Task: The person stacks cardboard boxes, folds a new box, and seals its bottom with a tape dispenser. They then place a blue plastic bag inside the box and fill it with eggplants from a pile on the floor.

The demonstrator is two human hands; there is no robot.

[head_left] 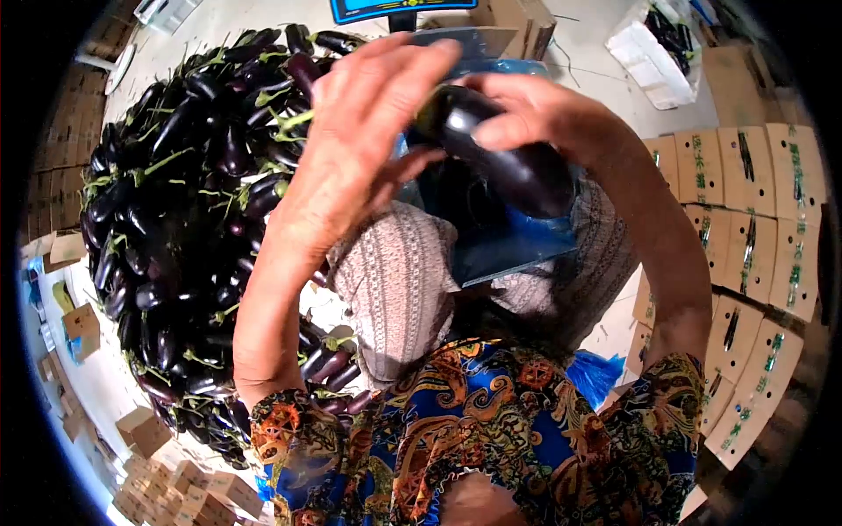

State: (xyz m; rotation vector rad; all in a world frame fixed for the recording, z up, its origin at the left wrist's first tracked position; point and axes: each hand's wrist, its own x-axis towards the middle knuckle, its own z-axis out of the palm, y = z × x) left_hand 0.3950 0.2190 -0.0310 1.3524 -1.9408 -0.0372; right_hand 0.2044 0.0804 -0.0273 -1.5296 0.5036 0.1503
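A large dark eggplant [524,167] is in my right hand [535,110], whose thumb presses on its upper side and whose fingers go behind it. The eggplant tilts down to the right over a blue plastic-lined container [517,254] between my knees. My left hand [373,110] is raised beside the eggplant's stem end, fingers stretched out and thumb apart, gripping nothing that I can see. Its fingertips are slightly blurred. A dark shape inside the container is mostly hidden by the eggplant and my hands.
A big heap of eggplants [175,219] covers the floor at my left. Ahead is a scale display [402,7] with a blue frame. Stacked cardboard boxes [741,167] line the right side. A white foam box [649,61] holds dark items at the upper right.
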